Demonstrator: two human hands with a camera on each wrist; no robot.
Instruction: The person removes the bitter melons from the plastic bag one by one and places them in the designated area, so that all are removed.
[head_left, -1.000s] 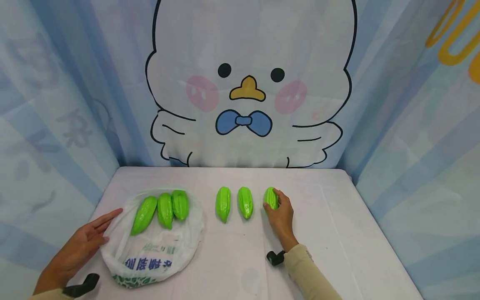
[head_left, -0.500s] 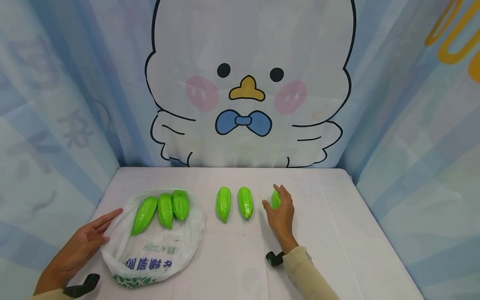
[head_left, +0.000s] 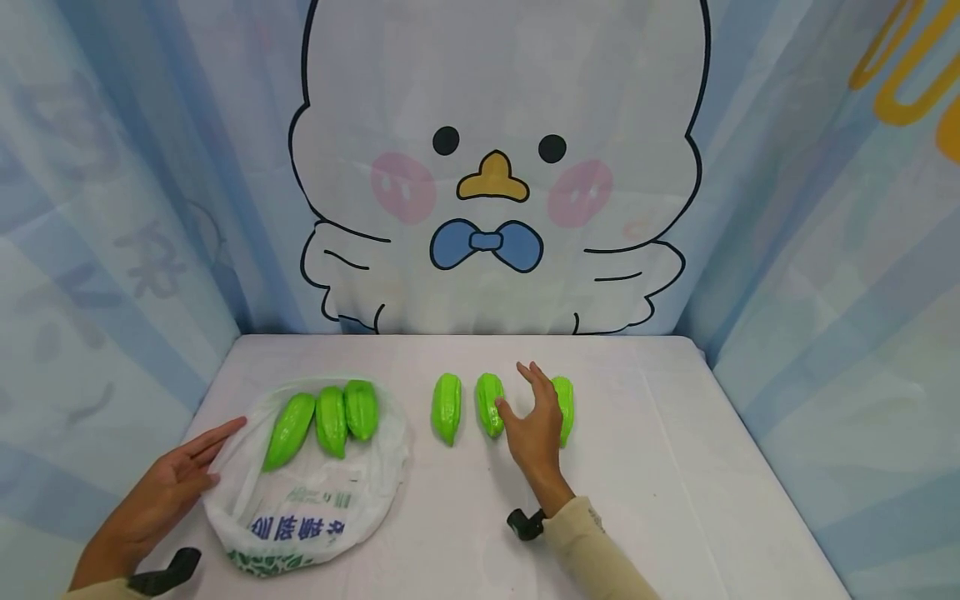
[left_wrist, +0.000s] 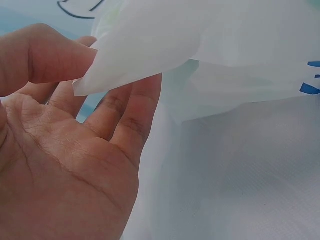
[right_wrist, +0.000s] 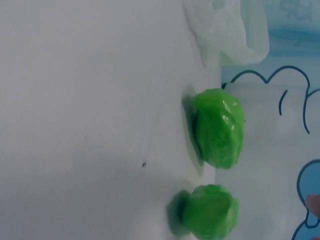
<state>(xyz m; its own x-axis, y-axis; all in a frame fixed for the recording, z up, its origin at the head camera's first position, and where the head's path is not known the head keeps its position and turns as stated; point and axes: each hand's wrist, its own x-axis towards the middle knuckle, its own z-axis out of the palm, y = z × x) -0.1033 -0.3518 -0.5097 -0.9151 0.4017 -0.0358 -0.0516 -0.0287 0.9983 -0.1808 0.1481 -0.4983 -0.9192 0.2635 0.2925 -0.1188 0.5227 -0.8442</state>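
My left hand (head_left: 161, 496) pinches the left rim of a white plastic bag (head_left: 375, 492); in the left wrist view the thumb (left_wrist: 55, 57) lies over the bag's edge. Several glossy, bright green, ridged fruits with pointed ends are about. Three lie in the bag's mouth, one of them a tilted fruit (head_left: 288, 432) at the left. To the bag's right stand three in a row: a left fruit (head_left: 446, 408), a middle fruit (head_left: 490, 404) and a right fruit (head_left: 566, 408). My right hand (head_left: 536, 433), fingers spread and holding nothing, hovers between the middle and right ones, partly covering the right one.
A white cloth covers the table (head_left: 652, 467). Behind it hangs a curtain (head_left: 495, 292) with a cartoon bird, and blue curtains close both sides. Dark wrist cameras (head_left: 525, 525) sit by both wrists.
My right hand has let go of the right fruit, which now lies on the table slightly further right. The hand has moved left toward the middle fruit. My left hand stays on the bag.
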